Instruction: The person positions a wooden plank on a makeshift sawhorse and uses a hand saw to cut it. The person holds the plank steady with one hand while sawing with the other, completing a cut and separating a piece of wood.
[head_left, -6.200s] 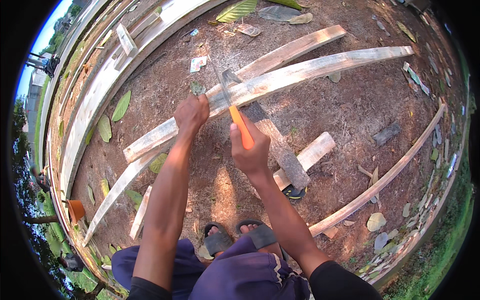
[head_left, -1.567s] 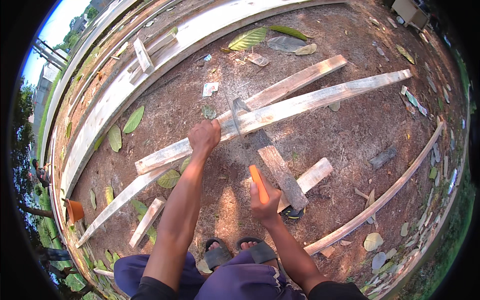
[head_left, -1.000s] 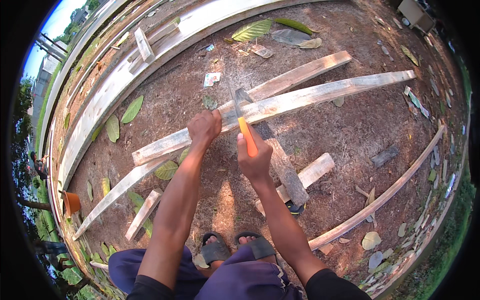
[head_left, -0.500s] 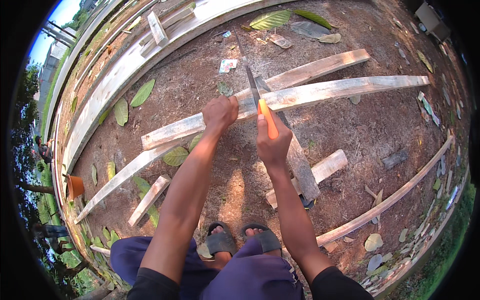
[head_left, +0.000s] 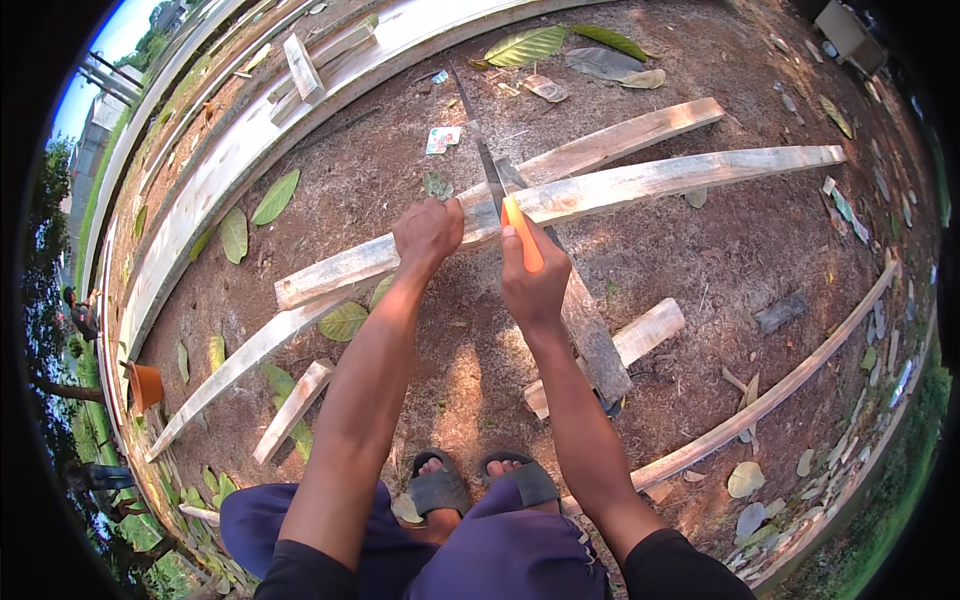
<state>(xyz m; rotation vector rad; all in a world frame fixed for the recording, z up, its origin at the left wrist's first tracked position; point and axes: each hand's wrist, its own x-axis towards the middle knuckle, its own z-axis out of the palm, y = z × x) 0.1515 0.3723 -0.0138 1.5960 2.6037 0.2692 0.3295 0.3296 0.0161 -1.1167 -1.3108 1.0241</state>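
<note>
My right hand [head_left: 537, 283] is closed around the orange handle of a handsaw [head_left: 487, 158]. The saw's thin blade points away from me and lies across a long wooden beam [head_left: 640, 188]. Just left of the blade, my left hand [head_left: 428, 235] grips that beam from above. Beneath the beam a second timber [head_left: 622, 137] runs at a slant, its nearer end bending off to the lower left. A greyish wood block [head_left: 592, 330] passes under the beam and supports it; its far end shows beyond the beam.
A short pale block [head_left: 650, 332] lies under the grey one. A small offcut [head_left: 293, 412] is at left, a long thin strip [head_left: 770, 408] at right. Boards [head_left: 190, 240] line the upper left, near an orange pot [head_left: 146, 386]. Large leaves [head_left: 525, 46] are scattered about.
The view has shifted slightly, so everything sits a little further left. The saw's handle has moved slightly toward the beam; both hands keep their grips.
</note>
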